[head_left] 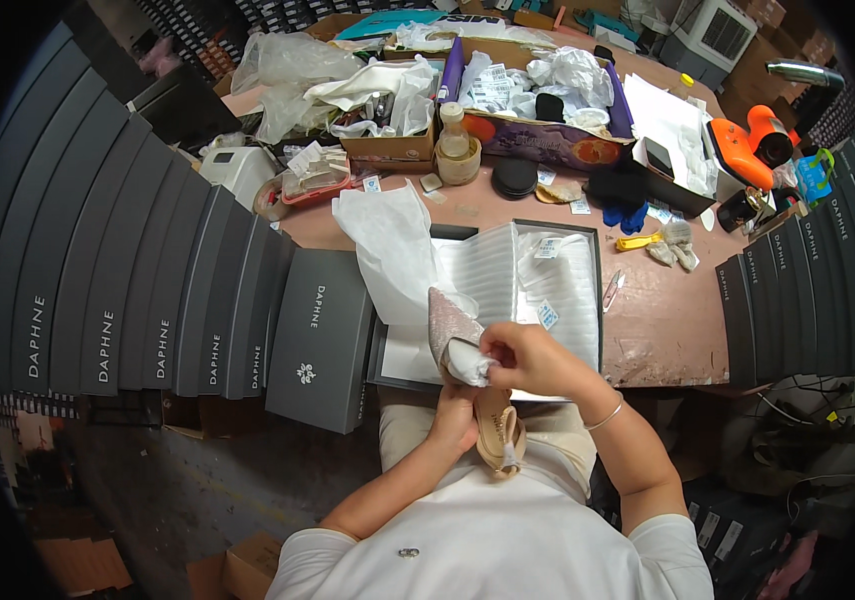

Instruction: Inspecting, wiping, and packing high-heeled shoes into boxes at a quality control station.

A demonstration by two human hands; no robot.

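Note:
A pointed, glittery pinkish shoe (453,318) with a beige insole and heel strap is held over my lap, toe pointing away from me. My left hand (455,418) is wrapped round its side from below. With my right hand (527,360) I pinch a wad of white stuffing paper (468,362) at the shoe's opening. Just beyond stands an open dark grey shoe box (599,300), lined with white foam wrap (487,275) and small sachets. Loose white tissue paper (387,245) drapes over its left side. The shoe's underside is hidden.
A grey box lid (315,335) lies left of the open box. Tall rows of grey shoe boxes (97,250) flank the left, with more boxes (802,270) at right. Behind are cartons of crumpled paper (537,135), an orange tool (742,150), small scissors (613,290) and a yellow-handled cutter (637,242).

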